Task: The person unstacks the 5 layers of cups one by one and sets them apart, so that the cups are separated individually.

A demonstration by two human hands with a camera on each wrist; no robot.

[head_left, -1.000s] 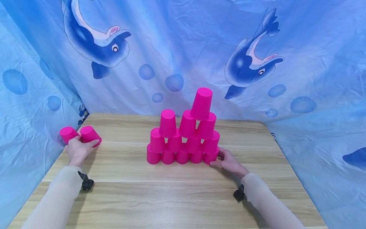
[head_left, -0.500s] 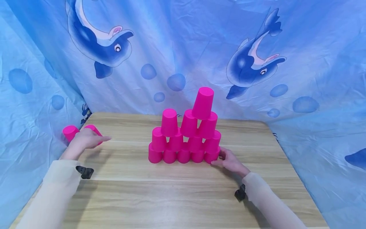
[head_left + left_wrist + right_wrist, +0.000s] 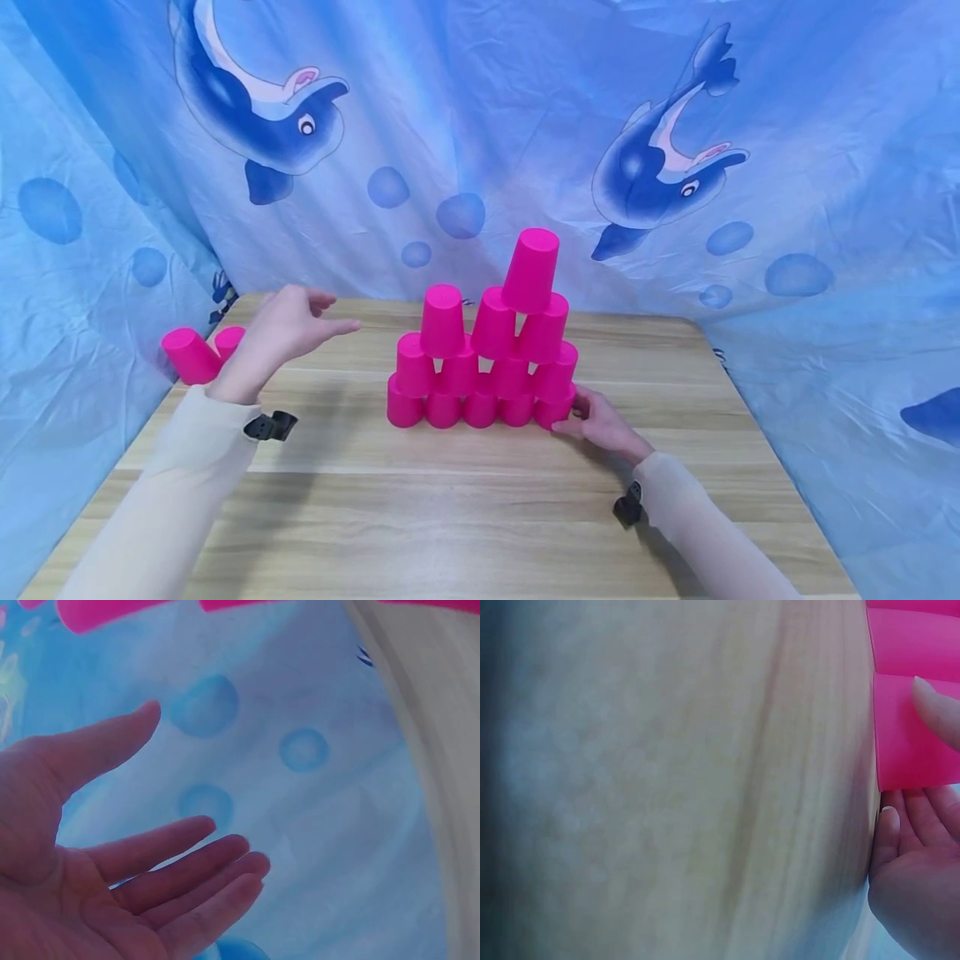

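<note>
My left hand [image 3: 288, 329] hovers over the left part of the table, fingers apart and nothing held; the left wrist view shows its bare palm [image 3: 90, 900]. Behind its wrist, two upside-down pink cups [image 3: 191, 357] stand close together at the left edge, the farther one partly hidden. Several more upside-down pink cups form a tiered stack [image 3: 442, 323] at the middle, a single cup [image 3: 531, 271] at its top right. My right hand [image 3: 603, 427] touches the bottom-row cup at the right end [image 3: 904, 742], thumb across its front and fingers along its right side.
A light wooden table [image 3: 450, 533] lies under everything. Blue cloth with printed dolphins [image 3: 480, 125] hangs behind it and along both sides. In the third tier, a gap separates the left cup from the pair at its right.
My left hand has let go of the cups at the left edge, lifted, and moved right. Those two cups now stand closer together. My right hand has stayed at the stack.
</note>
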